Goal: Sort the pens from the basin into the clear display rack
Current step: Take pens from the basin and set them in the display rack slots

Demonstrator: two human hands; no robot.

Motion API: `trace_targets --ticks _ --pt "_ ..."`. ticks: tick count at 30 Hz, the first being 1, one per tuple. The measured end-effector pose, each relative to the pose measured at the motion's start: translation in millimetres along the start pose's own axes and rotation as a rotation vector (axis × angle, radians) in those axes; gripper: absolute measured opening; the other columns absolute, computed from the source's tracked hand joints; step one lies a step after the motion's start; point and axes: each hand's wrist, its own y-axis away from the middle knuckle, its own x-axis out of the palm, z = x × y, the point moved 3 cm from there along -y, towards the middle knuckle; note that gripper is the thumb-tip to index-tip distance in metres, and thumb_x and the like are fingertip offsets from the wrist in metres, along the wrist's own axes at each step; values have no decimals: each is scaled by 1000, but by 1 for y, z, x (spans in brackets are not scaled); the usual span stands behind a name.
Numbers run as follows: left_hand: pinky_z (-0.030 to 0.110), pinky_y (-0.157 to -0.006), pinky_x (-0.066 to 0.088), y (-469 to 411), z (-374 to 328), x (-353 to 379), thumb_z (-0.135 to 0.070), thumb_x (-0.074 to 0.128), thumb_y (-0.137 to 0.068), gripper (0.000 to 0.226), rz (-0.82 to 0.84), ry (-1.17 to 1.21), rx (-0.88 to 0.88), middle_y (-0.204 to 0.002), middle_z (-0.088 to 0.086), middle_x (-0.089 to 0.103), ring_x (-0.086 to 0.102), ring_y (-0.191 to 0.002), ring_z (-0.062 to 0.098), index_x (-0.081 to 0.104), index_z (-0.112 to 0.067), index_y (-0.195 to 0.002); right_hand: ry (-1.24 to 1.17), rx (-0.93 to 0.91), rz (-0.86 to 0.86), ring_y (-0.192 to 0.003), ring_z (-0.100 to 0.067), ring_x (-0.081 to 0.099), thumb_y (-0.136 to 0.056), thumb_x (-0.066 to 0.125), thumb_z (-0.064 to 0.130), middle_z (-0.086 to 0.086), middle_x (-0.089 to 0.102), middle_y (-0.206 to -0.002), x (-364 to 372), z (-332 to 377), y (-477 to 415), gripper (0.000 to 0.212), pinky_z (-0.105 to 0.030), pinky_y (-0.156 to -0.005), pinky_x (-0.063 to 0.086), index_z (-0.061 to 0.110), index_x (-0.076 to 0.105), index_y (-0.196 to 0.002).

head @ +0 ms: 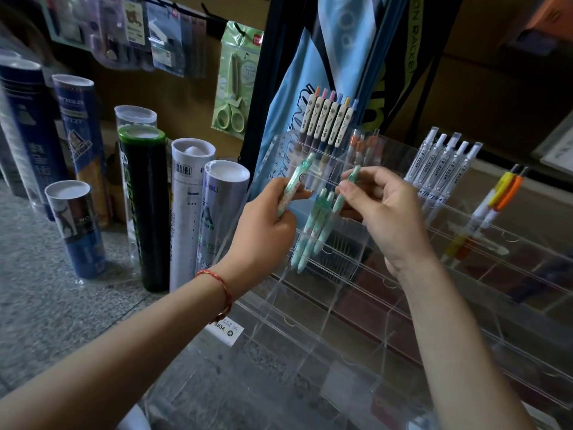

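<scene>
Head cam: left hand (266, 218) grips a mint pen (296, 181), held tilted just in front of the clear rack (310, 308). Right hand (390, 209) pinches a second pen (348, 186) at the rack's middle row, right beside the slotted pens (313, 228).

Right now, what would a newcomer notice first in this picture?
The two hands at the centre: the left hand grips a mint-green pen, and the right hand pinches a second mint pen at the clear display rack. Cream pens stand in its top row, tall tubes on the left.
</scene>
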Motion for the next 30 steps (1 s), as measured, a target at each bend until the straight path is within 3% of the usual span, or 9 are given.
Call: trace_targets --ticks 3,8,13,16,17,20,23,27,30 --pt "25 -46 41 1 2 0 9 39 -85 37 1 36 14 -107 -13 63 46 -47 8 52 -17 -108 118 -3 76 -89 -17 64 -86 65 18 0 66 -89 3 -3 0 7 -38 -84 55 24 62 -86" --pt "21 -45 41 2 4 0 8 39 -86 37 4 24 34 -109 -13 63 48 -47 6 53 -15 -110 200 47 182 -90 -25 66 -81 70 16 -5 66 -90 4 -8 -4 13 -47 -82 55 23 59 -83" --pt "28 -47 43 2 5 -1 4 42 -86 33 5 -15 51 -102 -10 66 49 -47 10 54 -15 -110 352 123 216 -82 -20 67 -73 78 24 -1 69 -82 7 -11 -5 19 -42 -77 56 19 61 -81" --pt "23 -51 37 9 2 0 -20 44 -89 23 -12 -88 150 -76 -9 59 44 -50 5 55 -15 -108 699 118 292 -73 -9 61 -74 76 34 11 62 -74 14 -11 2 25 -29 -68 50 20 62 -88" --pt "23 -54 36 13 0 -1 -28 41 -90 26 -45 -108 219 -74 -10 54 46 -56 4 56 -13 -106 705 96 279 -73 -6 58 -74 76 35 13 60 -76 14 -9 4 27 -27 -68 49 21 60 -91" --pt "31 -57 40 21 -6 -3 -32 33 -90 33 -121 -85 328 -78 -1 54 49 -64 10 57 -9 -94 466 25 186 -83 -1 55 -77 71 25 15 57 -91 3 12 7 33 -16 -72 46 27 55 -106" --pt "21 -50 35 18 -8 3 -32 35 -91 31 73 160 165 -65 -3 51 44 -52 5 57 -11 -86 226 -66 137 -84 -7 61 -89 59 18 9 65 -99 -9 42 8 28 -19 -71 52 25 60 -116" --pt "17 -49 29 22 -11 14 -30 35 -89 31 202 273 84 -53 -9 43 37 -48 5 57 -12 -78 153 -84 275 -74 2 61 -91 56 20 12 63 -82 0 54 16 18 -10 -60 47 29 64 -104" --pt "25 -47 31 24 -13 17 -30 38 -88 22 122 235 104 -54 -9 46 39 -50 6 54 -23 -76 12 -18 226 -85 -11 67 -89 60 15 1 69 -90 7 46 16 17 -23 -74 55 27 63 -100"
